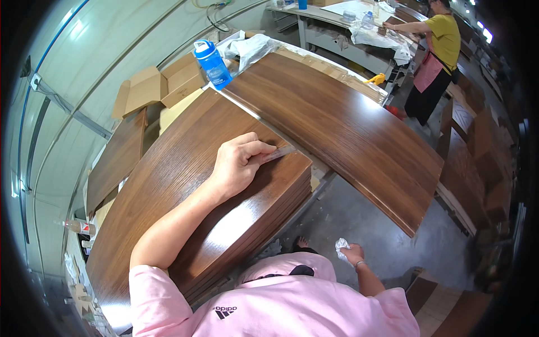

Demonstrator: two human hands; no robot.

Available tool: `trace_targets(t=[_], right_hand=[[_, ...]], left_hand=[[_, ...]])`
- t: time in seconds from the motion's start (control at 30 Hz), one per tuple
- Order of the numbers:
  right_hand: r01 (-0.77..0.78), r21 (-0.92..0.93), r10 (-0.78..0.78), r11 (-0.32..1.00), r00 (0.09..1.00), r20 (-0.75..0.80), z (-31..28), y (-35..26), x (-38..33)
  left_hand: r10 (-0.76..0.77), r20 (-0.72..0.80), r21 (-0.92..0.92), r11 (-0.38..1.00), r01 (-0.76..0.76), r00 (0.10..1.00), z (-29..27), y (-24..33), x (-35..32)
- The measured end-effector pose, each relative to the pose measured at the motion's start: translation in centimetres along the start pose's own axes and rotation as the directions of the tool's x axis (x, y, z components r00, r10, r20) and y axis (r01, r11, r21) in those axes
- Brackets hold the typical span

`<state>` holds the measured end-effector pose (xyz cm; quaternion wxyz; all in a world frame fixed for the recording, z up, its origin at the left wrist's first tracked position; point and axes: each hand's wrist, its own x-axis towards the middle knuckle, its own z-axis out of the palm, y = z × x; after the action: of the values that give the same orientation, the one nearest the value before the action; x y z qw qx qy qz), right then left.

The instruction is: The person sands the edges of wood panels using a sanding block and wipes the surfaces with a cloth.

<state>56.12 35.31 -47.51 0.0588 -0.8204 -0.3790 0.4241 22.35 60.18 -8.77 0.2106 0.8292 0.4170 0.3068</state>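
Note:
My left hand pinches a small flat strip, thin and greyish, its edge laid on the top brown wood-grain board near that board's far right corner. Whether the strip is a scraper I cannot tell. Beneath it lies a stack of several like boards, their edges showing along the near side. Down at my right side, over the floor, my right hand is closed round a crumpled white cloth or tissue. A second wood-grain board lies beyond the stack, slanting away to the right.
A blue bottle stands at the far end of the boards, beside white plastic wrap and an open cardboard box. A yellow tool lies behind the second board. Another person works at a bench at the back right.

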Motion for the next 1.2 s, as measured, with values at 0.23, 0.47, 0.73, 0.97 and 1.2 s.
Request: trace_targets(t=[0.23,0.47,0.73,0.97,1.2], right_hand=[[-0.025,0.042,0.025,0.999,1.0,0.016,0.4,1.4,0.2],[-0.039,0.02,0.039,0.999,0.999,0.024,-0.5,1.3,-0.3],[-0.044,0.007,0.044,0.999,0.998,0.049,-0.5,0.3,-0.3],[-0.016,0.046,0.014,0.999,0.999,0.037,-0.2,0.1,0.0],[-0.099,0.085,0.09,0.991,0.99,0.112,-0.9,1.2,-0.9]], left_hand=[[0.035,0.053,-0.052,0.998,-0.032,0.998,-0.2,0.0,-0.2],[0.041,0.029,-0.037,0.999,-0.04,0.999,-0.1,0.3,-0.2],[0.049,0.038,0.006,0.999,-0.05,0.998,-0.2,0.2,-0.2],[0.064,0.122,-0.017,0.998,-0.063,0.99,-0.8,1.2,-0.3],[0.244,0.063,0.287,0.924,-0.251,0.968,-2.1,1.9,-5.3]])
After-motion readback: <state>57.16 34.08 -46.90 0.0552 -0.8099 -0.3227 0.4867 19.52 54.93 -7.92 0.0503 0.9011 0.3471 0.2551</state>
